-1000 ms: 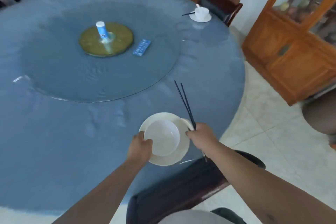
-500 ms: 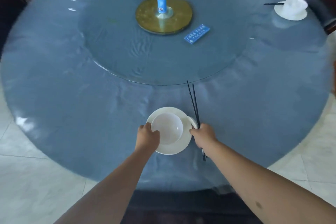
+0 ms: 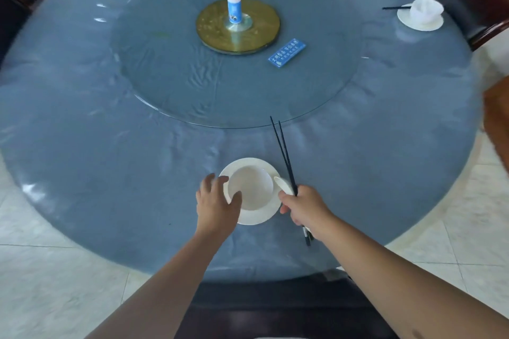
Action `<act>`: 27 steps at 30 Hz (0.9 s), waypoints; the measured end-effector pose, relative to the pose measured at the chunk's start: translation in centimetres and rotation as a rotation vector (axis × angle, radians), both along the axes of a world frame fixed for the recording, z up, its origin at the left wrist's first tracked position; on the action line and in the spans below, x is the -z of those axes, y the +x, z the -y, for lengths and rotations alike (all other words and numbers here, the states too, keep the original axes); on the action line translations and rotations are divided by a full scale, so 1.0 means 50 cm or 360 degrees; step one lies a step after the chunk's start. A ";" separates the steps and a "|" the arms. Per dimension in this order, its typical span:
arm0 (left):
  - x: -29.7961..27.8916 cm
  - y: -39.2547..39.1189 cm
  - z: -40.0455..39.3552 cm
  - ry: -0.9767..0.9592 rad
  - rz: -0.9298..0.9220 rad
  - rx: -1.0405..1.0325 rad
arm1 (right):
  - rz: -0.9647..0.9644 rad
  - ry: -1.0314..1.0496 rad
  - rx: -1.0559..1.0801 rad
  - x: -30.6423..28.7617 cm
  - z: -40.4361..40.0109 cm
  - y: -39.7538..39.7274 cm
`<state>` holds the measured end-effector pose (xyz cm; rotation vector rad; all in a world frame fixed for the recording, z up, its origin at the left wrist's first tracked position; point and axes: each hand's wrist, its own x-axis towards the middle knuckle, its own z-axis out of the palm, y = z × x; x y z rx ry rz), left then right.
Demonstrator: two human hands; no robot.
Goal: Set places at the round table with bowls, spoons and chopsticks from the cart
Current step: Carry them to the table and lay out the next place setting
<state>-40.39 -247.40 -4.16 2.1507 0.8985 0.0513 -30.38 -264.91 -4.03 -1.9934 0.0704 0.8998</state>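
The left hand (image 3: 217, 201) lay with spread, relaxed fingers at the left rim of the white bowl (image 3: 250, 190), thumb against the bowl's edge, gripping nothing. The right hand (image 3: 305, 208) was curled round a pair of black chopsticks (image 3: 283, 154) and pinched the handle of a white spoon (image 3: 283, 186), whose scoop rested at the bowl's right edge.

The bowl sat nested on a white saucer (image 3: 259, 216) at the near edge of the round counter (image 3: 110, 146), right in front of the person. To finish this place well, the left hand should probably steady the saucer so it does not skate on the smooth blue cover, while the right lowers the spoon into the bowl first, then lays the chopsticks flat just right of the saucer, tips pointing towards the far side, both sticks parallel.

The bowl looked plain, glossy and empty, the saucer wider and shallow beneath it. The chopsticks were thin and dark, fanned slightly apart at their far tips. A matching place setting (image 3: 421, 15) stood at the far right.
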 end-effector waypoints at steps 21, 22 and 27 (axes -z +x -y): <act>-0.008 0.025 0.029 -0.0451 0.0148 -0.0219 | -0.0145 0.0716 0.0569 -0.012 0.025 0.008; 0.004 0.026 0.021 -0.0373 0.0171 -0.0314 | -0.0145 0.0665 0.0612 0.001 0.013 0.015; 0.059 0.038 -0.016 -0.0371 -0.0335 -0.0133 | -0.0231 0.0506 0.0598 0.058 -0.026 0.042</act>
